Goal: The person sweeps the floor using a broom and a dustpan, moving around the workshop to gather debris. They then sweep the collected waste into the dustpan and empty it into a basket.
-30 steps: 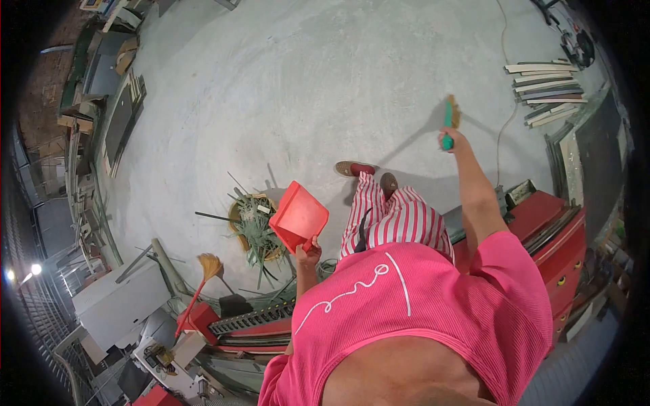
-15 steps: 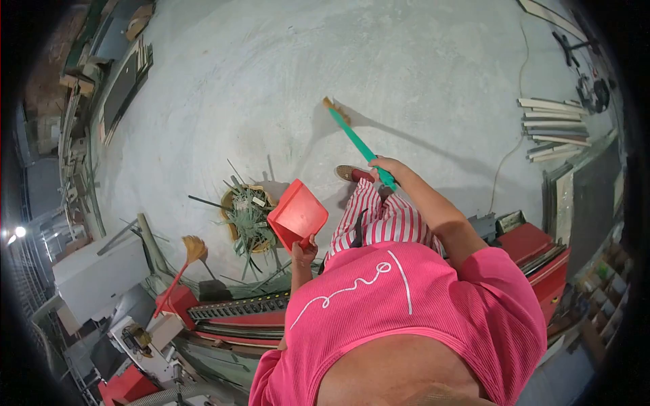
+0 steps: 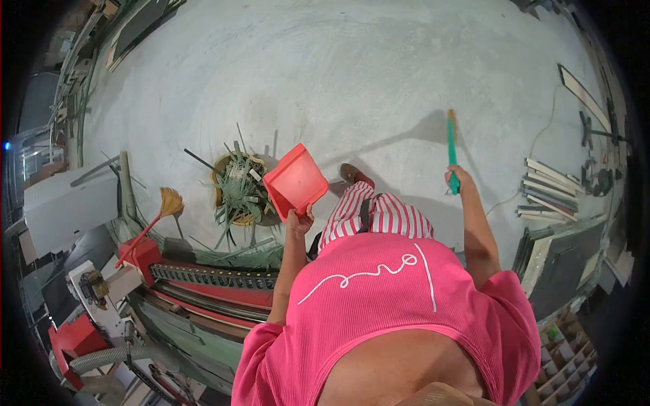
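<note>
My left hand (image 3: 300,221) is closed on the near end of a red dustpan (image 3: 298,181), which is tilted with its wide scoop away from me. My right hand (image 3: 460,180), out to the right, is wrapped round the green handle of a broom (image 3: 451,145). The broom points away from me, and its yellow-brown bristles show at the far end over the pale floor. Just left of the dustpan stands a yellow bin (image 3: 219,196) heaped with green-grey strips and scraps (image 3: 240,183) that stick out over its rim.
A second broom (image 3: 171,201) with a red handle leans by the red machine (image 3: 141,256) at the left. Long slats (image 3: 550,193) lie stacked on the floor (image 3: 325,74) at the right, near dark panels (image 3: 558,271). A machine rail (image 3: 213,277) runs beside me at lower left.
My right hand has swung out to the right with the broom, which now points straight ahead. The dustpan stays in my left hand near the bin. The view has shifted.
</note>
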`<state>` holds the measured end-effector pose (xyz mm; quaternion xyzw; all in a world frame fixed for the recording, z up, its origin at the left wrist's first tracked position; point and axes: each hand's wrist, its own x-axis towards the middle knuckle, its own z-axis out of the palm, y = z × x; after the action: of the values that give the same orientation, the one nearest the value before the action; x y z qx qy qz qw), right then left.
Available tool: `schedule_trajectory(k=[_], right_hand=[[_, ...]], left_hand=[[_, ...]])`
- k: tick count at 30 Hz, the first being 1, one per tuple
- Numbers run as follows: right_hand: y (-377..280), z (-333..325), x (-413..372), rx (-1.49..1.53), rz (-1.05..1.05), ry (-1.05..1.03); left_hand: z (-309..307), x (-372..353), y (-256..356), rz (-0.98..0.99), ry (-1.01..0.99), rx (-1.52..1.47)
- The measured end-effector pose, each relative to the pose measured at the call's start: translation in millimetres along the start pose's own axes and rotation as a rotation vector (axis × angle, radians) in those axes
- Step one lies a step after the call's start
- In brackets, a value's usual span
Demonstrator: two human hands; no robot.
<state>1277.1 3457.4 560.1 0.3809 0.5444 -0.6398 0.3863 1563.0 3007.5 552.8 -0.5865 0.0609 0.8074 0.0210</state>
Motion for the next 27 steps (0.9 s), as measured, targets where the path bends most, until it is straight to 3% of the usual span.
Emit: schedule_trajectory(k=[4,6,9,11,18,20,22,24,26,27], right_hand=[[-47.5,15.8,24.6,0.073,0.078,-0.047],[-63.6,39.4,30.0,-0.119,0.174,-0.24],[-35.8,89.6,82.1,-0.059,0.067,-0.092],[-23.7,150.2,51.2,-0.134,-0.03,-0.133],[21.1,273.5,51.9,-0.417,0.008,-0.278],[18.4,287.0,45.6,-0.408,0.142,-0.434],[12.1,287.6,38.1,-0.406,0.182,-0.456],[-3.8,275.7,25.5,-0.123,0.424,-0.596],[-20.9,252.3,-1.7,-0.201,0.37,-0.686],[-24.7,239.3,-7.6,-0.217,0.358,-0.707]], left_hand=[[0.8,-3.6,7.0,0.042,0.033,-0.032],[-6.5,-6.0,10.6,0.06,0.008,-0.057],[-4.1,-18.5,13.0,0.093,0.043,-0.066],[-8.2,-25.2,10.1,0.105,0.105,-0.06],[-38.5,-8.0,0.0,0.137,0.173,-0.112],[-41.8,-5.7,-3.7,0.085,0.273,-0.194],[-48.1,-1.5,-2.1,0.107,0.219,-0.133],[-51.2,3.7,-1.9,0.124,0.164,-0.081],[-46.8,9.3,0.5,0.095,0.205,-0.207],[-47.0,9.2,0.3,0.102,0.133,-0.205]])
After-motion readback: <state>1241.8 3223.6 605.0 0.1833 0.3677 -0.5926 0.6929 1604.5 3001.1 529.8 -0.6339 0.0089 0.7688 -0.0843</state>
